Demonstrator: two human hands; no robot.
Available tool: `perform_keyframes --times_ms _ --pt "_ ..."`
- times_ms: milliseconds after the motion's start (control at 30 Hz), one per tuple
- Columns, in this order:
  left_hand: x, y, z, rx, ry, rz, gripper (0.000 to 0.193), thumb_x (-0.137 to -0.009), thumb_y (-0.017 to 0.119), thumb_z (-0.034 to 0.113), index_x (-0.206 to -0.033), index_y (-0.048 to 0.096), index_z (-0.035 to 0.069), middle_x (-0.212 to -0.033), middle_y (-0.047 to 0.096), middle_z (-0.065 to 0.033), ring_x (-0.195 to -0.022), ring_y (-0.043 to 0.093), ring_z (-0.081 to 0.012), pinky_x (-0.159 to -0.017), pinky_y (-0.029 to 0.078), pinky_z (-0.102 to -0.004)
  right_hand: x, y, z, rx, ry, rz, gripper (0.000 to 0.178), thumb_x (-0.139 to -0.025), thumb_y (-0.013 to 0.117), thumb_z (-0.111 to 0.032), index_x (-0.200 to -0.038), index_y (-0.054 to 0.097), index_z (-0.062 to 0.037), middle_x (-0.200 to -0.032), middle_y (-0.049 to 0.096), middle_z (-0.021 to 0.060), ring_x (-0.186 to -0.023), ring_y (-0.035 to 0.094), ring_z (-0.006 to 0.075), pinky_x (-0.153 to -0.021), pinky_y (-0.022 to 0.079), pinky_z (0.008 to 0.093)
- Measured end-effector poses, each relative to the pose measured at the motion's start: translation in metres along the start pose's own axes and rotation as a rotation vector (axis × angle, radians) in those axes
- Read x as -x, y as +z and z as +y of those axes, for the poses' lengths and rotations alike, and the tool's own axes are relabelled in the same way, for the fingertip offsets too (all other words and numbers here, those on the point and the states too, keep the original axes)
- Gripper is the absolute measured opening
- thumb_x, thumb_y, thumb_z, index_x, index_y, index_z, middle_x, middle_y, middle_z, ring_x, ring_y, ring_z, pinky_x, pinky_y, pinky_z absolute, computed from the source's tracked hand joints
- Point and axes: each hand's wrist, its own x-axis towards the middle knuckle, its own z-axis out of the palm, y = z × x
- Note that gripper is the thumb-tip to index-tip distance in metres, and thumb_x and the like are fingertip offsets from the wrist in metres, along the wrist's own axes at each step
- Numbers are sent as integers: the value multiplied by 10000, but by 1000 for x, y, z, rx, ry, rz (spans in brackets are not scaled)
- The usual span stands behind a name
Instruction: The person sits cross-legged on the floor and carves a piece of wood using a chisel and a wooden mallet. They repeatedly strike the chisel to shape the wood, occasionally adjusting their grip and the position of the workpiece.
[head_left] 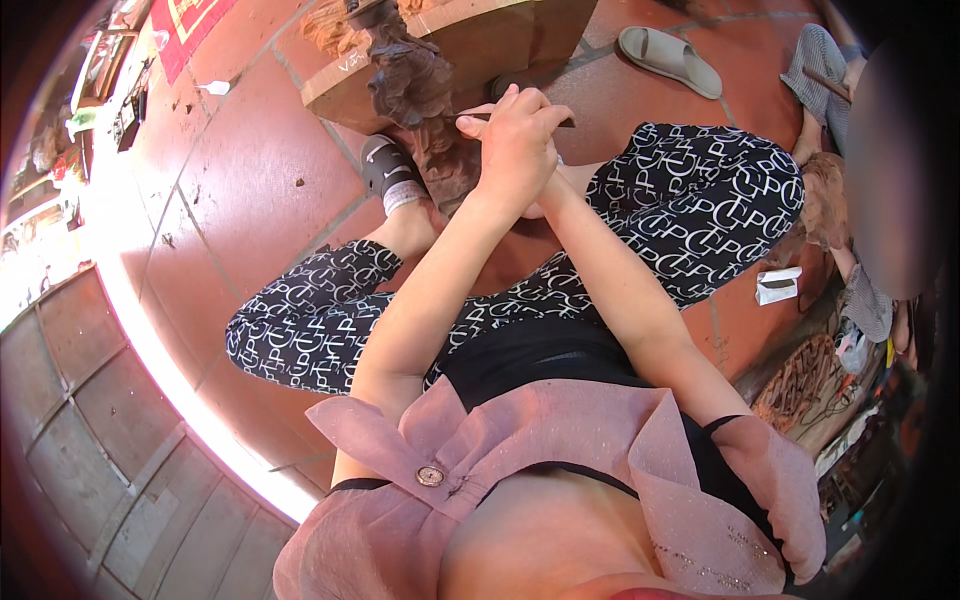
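My left hand lies over my right hand, its fingers bent and closed around a thin, flat, stick-like tool whose dark end pokes out on the right. Beneath it, my right hand is mostly hidden; it appears closed, and what it grips cannot be made out. Just left of both hands stands a dark brown carved wooden piece with a knobbly surface, upright between my feet. Whether the tool touches the carving is hidden.
Behind the carving is a wooden block. A grey slipper lies far right on the tiled floor. Another person sits at the right edge. A small white packet and reddish-brown carved wood are nearer on the right.
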Motion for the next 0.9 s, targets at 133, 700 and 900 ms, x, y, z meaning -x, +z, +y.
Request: perform_keyframes --times_ms 133,700,900 --pt "3 -17 17 61 -15 12 279 -682 583 -41 -918 705 42 -857 534 -93 -890 565 -301 -812 461 -387 15 6 -16 -85 -27 71 306 -934 589 -134 -1228 539 -66 -1171 559 91 -1123 534 195 -946 443 318" --pt "77 -87 23 74 -271 27 384 -710 795 44 -1065 652 67 -1260 476 -149 -1185 496 -317 -997 423 -416 23 23 -34 204 -369 259 232 -730 716 -85 -934 606 -72 -893 600 88 -823 625 273 -709 527 357" --pt "76 -91 27 173 -318 -86 462 -749 743 20 -1196 632 57 -1066 547 -84 -929 547 -204 -843 469 -305 9 25 -20 296 -440 327 280 -699 726 -31 -956 628 -83 -956 592 101 -900 614 289 -739 524 346"
